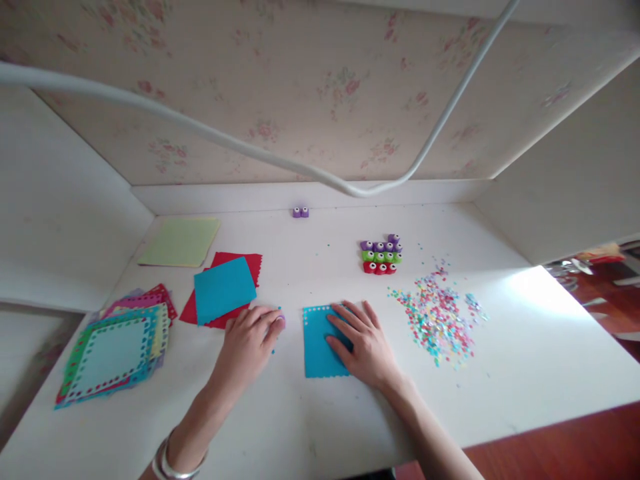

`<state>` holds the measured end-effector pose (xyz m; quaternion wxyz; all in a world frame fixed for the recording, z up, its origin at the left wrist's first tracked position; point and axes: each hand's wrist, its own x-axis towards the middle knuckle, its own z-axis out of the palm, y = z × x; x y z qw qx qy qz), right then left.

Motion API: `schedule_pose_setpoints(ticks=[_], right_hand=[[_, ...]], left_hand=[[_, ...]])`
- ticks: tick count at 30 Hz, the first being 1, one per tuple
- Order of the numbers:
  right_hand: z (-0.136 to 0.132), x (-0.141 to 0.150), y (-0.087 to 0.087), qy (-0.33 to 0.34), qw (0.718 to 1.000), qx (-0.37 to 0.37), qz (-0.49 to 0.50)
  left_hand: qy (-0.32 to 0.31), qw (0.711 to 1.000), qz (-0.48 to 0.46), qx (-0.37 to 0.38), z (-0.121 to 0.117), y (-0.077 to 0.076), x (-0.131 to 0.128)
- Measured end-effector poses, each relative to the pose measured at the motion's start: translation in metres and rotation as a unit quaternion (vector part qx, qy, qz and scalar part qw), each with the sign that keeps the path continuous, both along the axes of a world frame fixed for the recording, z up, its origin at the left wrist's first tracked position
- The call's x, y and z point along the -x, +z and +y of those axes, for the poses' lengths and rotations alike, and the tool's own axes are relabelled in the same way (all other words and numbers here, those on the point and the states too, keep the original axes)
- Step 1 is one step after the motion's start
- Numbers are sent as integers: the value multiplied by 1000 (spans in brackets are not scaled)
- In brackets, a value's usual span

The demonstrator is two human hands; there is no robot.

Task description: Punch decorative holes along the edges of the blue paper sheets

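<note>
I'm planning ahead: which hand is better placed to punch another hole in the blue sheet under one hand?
Probably the left hand: it holds a small purple punch just left of the blue sheet, while the right hand rests spread on the sheet.

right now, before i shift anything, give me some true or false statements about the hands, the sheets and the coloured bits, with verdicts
1. The right hand rests with its fingers spread on a blue sheet. True.
2. The left hand holds a red thing. False: it holds a small purple thing, mostly hidden.
3. The blue sheet under the right hand has a row of holes along its far edge. True.
4. The heap of coloured bits lies to the left of both hands. False: it lies to the right of the right hand.
5. Another blue sheet lies on top of red sheets. True.
</note>
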<state>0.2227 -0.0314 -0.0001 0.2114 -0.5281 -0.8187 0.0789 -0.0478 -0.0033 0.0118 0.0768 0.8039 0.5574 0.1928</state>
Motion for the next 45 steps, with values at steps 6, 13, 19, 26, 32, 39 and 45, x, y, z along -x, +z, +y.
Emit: schedule_pose_setpoints(ticks=[6,13,19,26,32,39,45], right_hand=[[-2,21,20,12,997,19,77],[6,47,54,116,978,114,134],[15,30,71,133,968,173,124],[107,-56,68,-209,957,109,169],[185,-114,56,-374,923,85,-22],[201,-116,39,-377,915,104,-98],[209,-112,48,-364,919,84,-124]], left_hand=[[-54,998,-36,-1,-22,-6,1],[-94,987,-133,14,-30,5,-18],[-99,980,-172,12,-30,6,-26],[-137,982,-128,-5,-44,5,-34],[-143,986,-85,-28,-62,-9,-41],[-134,988,-64,-51,-67,-16,-44],[-136,987,-70,-46,-64,-14,-44]])
